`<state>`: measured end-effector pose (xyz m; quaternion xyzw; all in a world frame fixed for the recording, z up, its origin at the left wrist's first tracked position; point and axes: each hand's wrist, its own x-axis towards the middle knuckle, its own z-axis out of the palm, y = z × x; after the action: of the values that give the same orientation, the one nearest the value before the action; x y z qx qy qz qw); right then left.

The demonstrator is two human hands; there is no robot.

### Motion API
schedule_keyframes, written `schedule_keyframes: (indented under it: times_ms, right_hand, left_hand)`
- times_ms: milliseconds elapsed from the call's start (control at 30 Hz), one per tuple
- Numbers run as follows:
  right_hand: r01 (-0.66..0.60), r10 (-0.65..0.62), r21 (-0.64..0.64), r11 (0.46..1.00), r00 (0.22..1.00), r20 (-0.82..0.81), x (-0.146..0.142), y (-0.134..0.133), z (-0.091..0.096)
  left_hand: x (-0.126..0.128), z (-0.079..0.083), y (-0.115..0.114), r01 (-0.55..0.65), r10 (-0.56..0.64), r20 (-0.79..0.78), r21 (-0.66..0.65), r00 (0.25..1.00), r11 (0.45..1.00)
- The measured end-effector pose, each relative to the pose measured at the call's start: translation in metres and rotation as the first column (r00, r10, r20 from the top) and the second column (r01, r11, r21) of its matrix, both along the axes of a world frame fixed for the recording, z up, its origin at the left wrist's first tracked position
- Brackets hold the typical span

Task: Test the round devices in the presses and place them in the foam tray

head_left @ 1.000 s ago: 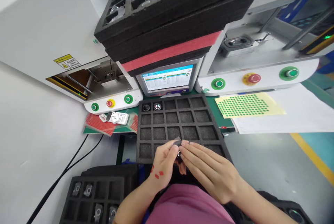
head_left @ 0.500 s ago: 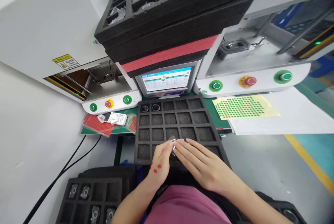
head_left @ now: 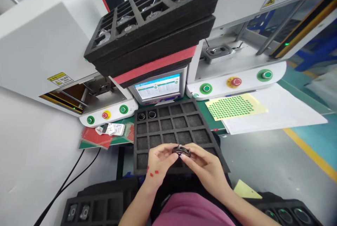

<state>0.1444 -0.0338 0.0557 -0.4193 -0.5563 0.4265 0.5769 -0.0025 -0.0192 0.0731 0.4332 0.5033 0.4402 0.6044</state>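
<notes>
1. At my far left stands a white machine (head_left: 50,25), buttons along its front, black cables (head_left: 61,189) hanging below.
2. Low on that side, a foam tray (head_left: 102,210) carries two wrapped parts (head_left: 79,212) in neighbouring pockets.
3. The green counter (head_left: 119,141) bears red sticker sheets (head_left: 94,138) and a small white box (head_left: 119,129) at this end.
4. A black foam stack (head_left: 155,39) with one pink layer rises above a lit monitor (head_left: 159,87).
5. Before the monitor lies a pocketed tray (head_left: 172,124), two dark rings (head_left: 152,114) in its back-left pockets.
6. Over its near edge, my left hand (head_left: 162,157) and right hand (head_left: 206,164) share a round dark piece (head_left: 181,151), fingers of both pinching its sides.
7. Rightward, a second machine (head_left: 229,66) stands behind a yellow sheet (head_left: 234,106) of green dots, laid over white paper (head_left: 286,113).
8. Beyond the counter, a yellow line (head_left: 310,152) crosses the floor (head_left: 265,162); low right, another tray (head_left: 279,203) holds round discs (head_left: 285,215).
</notes>
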Motion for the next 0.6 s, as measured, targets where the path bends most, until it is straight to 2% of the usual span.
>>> schedule_keyframes:
  times_ms: [100, 233, 300, 367, 500, 600]
  right_hand:
    - [0.038, -0.04, -0.067, 0.997, 0.999, -0.031, -0.002, 0.002, -0.008]
    - [0.107, -0.108, -0.072, 0.992, 0.994, -0.022, 0.0, 0.0, -0.013]
    - [0.155, -0.155, -0.028, 0.987, 0.988, 0.015, 0.003, -0.004, -0.012]
    - [0.215, -0.221, 0.065, 0.974, 0.97, 0.102, 0.008, -0.008, -0.014]
    - [0.257, -0.311, 0.223, 0.94, 0.917, 0.251, 0.019, -0.014, -0.023]
    - [0.32, -0.382, 0.242, 0.916, 0.879, 0.285, 0.029, -0.018, -0.027]
  left_hand:
    - [0.005, -0.009, 0.001, -0.06, 0.06, -0.092, 0.005, 0.994, 0.998]
    - [-0.001, -0.012, 0.016, -0.041, 0.05, -0.231, 0.046, 0.972, 0.998]
    - [-0.01, -0.014, 0.04, -0.022, 0.047, -0.315, 0.084, 0.948, 0.996]
    - [-0.02, -0.017, 0.075, -0.012, 0.063, -0.409, 0.126, 0.91, 0.992]
    - [-0.031, -0.035, 0.148, 0.053, 0.046, -0.607, 0.145, 0.793, 0.988]
    - [-0.029, -0.052, 0.177, 0.13, -0.002, -0.715, 0.125, 0.699, 0.984]
